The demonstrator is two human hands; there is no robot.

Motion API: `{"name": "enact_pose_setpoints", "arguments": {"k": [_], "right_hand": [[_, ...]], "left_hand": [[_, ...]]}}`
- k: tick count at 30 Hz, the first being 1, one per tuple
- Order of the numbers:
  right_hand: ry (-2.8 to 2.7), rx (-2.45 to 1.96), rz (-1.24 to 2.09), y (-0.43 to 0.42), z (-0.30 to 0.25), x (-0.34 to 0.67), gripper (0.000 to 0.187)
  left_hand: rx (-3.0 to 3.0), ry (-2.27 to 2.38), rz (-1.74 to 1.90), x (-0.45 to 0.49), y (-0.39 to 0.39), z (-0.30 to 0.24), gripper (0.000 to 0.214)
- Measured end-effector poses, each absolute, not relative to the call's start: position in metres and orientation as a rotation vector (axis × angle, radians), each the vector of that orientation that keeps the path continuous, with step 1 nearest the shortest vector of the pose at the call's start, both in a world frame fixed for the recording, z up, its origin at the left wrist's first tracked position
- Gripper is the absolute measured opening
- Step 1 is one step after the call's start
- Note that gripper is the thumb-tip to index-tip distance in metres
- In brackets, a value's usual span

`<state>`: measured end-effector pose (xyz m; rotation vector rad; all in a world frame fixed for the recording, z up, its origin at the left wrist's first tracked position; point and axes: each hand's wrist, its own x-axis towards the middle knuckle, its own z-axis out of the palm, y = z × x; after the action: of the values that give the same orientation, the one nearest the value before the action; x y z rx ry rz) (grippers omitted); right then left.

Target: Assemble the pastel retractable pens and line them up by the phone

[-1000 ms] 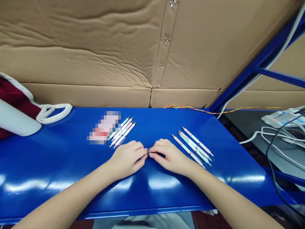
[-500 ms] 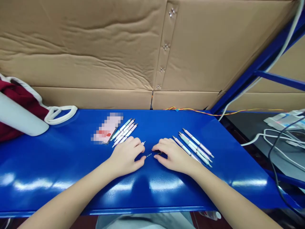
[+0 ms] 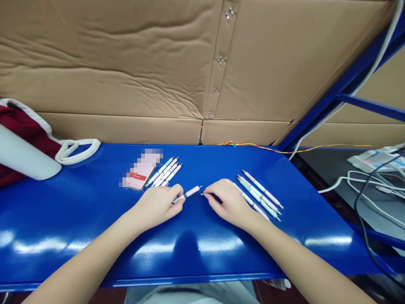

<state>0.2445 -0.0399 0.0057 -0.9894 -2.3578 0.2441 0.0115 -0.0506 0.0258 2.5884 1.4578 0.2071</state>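
My left hand (image 3: 161, 204) is closed around a pale pink and white pen (image 3: 191, 191), whose thin tip points right. Facing it across a small gap, my right hand (image 3: 229, 200) pinches a tiny pale piece (image 3: 203, 194), too small to name. Several pens (image 3: 166, 172) with dark tips lie side by side just beyond my left hand. Another group of pens (image 3: 261, 195), white, pink and mint, rests beside my right hand, which partly covers one of them.
A flat pink object (image 3: 147, 162), partly blurred, lies left of the pens on the blue table (image 3: 95, 202). At the far left are a white cylinder (image 3: 28, 154) and a red bag (image 3: 22, 126) with white straps. Cables (image 3: 357, 177) run along the right side; cardboard (image 3: 142, 63) stands behind.
The pen in my left hand now shows farther out, pointing right. My right fingers have closed on the tiny piece. The small thing by my left thumb no longer shows on the table.
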Motion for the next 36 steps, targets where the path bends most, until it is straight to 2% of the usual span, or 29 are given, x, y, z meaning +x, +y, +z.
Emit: {"name": "enact_pose_setpoints", "arguments": {"k": [6,36], "right_hand": [[-2.061,-1.035,0.150,-0.0362,0.0128,0.2554,0.010],[-2.260,-0.947,0.210,-0.0408,0.0130,0.2523,0.013]], "left_hand": [[2.620,1.376,0.361,0.0088,-0.0508,0.0323,0.022],[2.614,1.341,0.415,0.0105,-0.0509,0.0283,0.024]]}}
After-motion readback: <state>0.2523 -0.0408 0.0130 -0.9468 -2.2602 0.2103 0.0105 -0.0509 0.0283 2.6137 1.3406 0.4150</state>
